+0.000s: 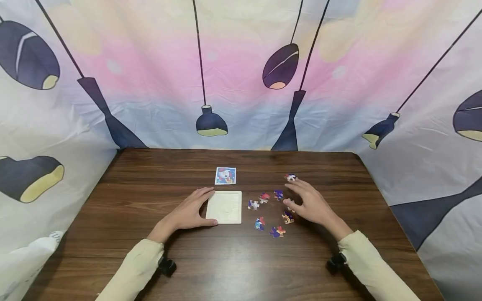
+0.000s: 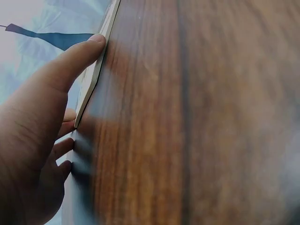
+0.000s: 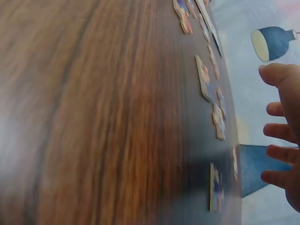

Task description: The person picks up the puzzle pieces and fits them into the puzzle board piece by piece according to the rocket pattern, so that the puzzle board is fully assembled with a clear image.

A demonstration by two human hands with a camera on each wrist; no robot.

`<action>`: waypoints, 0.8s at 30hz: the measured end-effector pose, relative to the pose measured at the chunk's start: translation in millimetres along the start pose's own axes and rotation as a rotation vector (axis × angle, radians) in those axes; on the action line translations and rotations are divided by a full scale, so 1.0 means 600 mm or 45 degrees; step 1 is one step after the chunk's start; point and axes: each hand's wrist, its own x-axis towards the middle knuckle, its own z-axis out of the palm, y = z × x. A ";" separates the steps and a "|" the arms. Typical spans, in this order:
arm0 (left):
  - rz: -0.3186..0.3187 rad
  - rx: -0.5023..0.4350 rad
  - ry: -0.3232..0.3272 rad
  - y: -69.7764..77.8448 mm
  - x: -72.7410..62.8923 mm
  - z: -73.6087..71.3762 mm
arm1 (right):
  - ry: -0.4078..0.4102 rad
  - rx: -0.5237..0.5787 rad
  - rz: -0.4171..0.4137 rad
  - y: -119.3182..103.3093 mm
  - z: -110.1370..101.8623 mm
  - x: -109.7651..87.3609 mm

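Apparently choosing a piece; steadying puzzle tray (image 1: 224, 208) on counter (image 1: 124, 255) with left hand (image 1: 191, 211) clamped on its edges; hovering, spread-fingered, with right hand (image 1: 310, 202) by jigsaw pieces (image 1: 278, 232) alongside; next, probably pinch one.

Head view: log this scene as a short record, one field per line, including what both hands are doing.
Surface: wood-grain table
Puzzle tray: pale, square, no pieces in it
Jigsaw pieces: at least seven, loose, right of the tray; the right hand may hide more
Picture card: flat, just beyond the tray, cartoon print
Left hand: holds the tray at its left side
Right hand: hovers over the pieces, fingers spread, holding nothing visible
Backdrop: cloth printed with hanging lamps
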 end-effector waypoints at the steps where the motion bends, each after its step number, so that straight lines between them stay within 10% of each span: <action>1: -0.004 -0.006 0.001 0.000 0.000 -0.001 | -0.007 0.004 -0.011 -0.002 0.003 0.004; 24: -0.025 -0.032 -0.005 0.001 -0.002 -0.001 | -0.122 0.005 -0.032 -0.037 0.063 0.063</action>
